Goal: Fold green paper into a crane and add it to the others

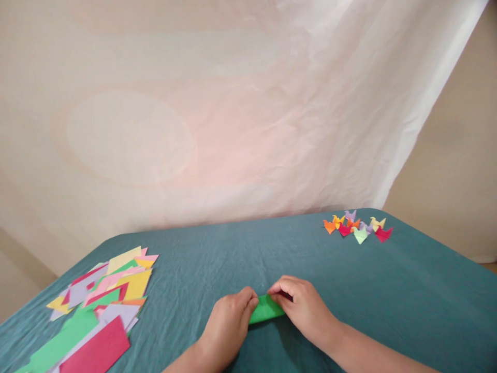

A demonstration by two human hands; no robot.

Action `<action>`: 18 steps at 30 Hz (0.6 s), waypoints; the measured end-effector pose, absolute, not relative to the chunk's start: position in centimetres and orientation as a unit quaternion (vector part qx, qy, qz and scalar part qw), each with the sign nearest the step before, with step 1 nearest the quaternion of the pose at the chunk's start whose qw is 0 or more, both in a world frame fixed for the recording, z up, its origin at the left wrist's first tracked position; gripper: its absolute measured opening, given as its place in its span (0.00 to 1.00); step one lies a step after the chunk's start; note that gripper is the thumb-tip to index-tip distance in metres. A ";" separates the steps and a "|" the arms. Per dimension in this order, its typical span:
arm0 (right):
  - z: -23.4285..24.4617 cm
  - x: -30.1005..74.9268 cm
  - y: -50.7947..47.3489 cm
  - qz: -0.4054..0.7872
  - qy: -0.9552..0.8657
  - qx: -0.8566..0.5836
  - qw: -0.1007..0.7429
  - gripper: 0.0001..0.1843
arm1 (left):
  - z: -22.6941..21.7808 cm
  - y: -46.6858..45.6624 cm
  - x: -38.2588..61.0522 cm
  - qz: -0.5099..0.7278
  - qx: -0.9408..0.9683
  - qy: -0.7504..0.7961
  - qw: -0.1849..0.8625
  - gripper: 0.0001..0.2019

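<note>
1. Left hand (231, 321) is drawn narrow, pinching one end of a green paper strip (267, 309).
2. Right hand (305, 308) pinches the strip's other end, thumb and fingertips close together near its upper edge.
3. Between them, the green paper strip bridges a short gap, tilted slightly; from where I stand I can't tell whether its lower edge touches the dark teal table (194, 264).
4. Left of the green paper strip, well apart, lies a loose heap of colored sheets (97, 347), overlapping in crimson, green, lilac, pink, yellow and orange.
5. Beyond the green paper strip and to its right, folded paper birds (360, 235) cluster near the table's far edge, several colors mixed.
6. Behind the green paper strip, past the table, hangs a wrinkled pale backdrop (240, 119).
</note>
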State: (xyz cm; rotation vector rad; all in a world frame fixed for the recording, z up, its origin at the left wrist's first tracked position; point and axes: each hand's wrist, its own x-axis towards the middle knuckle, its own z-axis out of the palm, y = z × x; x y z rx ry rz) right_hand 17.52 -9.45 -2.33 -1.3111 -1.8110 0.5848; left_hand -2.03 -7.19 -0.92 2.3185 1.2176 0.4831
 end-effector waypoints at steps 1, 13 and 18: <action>-2.4 17.5 -9.5 0.225 -0.724 -0.522 0.391 0.11 | -1.0 -7.1 -2.1 0.171 0.849 0.445 0.227 0.13; -3.0 17.4 -9.7 0.164 -0.777 -0.511 0.330 0.11 | -0.9 -7.0 -2.0 0.183 0.890 0.395 0.137 0.10; -3.0 17.4 -9.6 0.162 -0.780 -0.508 0.327 0.11 | -0.8 -6.9 -2.1 0.156 0.928 0.301 0.152 0.15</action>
